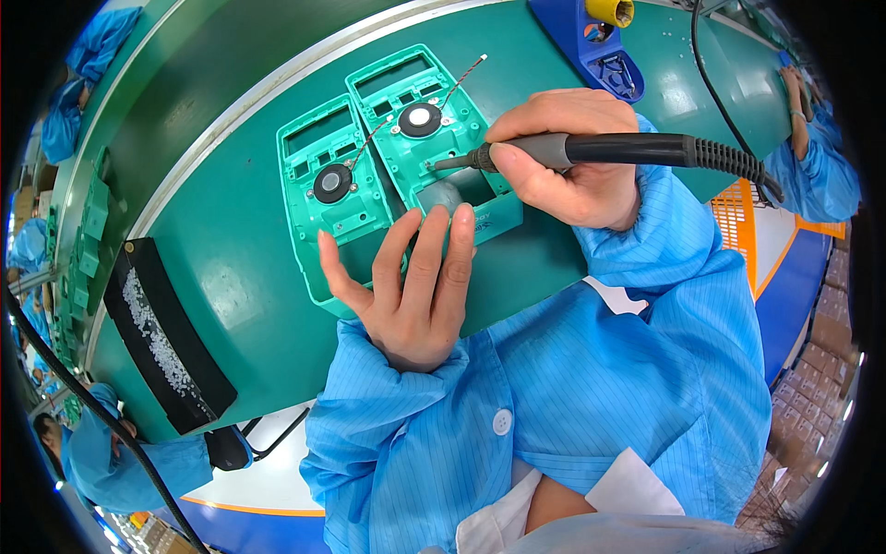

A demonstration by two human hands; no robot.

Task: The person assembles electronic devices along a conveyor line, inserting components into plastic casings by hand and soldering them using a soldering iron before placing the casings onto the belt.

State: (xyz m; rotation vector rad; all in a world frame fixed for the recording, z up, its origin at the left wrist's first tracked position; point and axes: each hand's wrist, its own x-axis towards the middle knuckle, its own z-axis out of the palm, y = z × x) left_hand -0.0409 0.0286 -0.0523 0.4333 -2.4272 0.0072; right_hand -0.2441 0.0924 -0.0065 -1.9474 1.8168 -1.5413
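Note:
In my right hand (604,198) is a black-and-grey soldering iron (637,149), gripped like a pen. Its tip reaches down to the inside of the right green plastic housing (403,159). My left hand (420,295) lies with fingers spread across the near ends of this housing and the left green housing (297,222) beside it. Each housing carries a round black speaker; the right speaker (420,119) has a pale centre, the left speaker (332,184) a grey one. A thin twisted wire rises from each. My fingers hide part of the near ends.
A blue soldering-iron stand (586,51) with a yellow holder stands at the far right. On the left lies a black strip (166,342) covered with small whitish pieces. The iron's cable (738,164) trails right. Other people in blue work at both sides.

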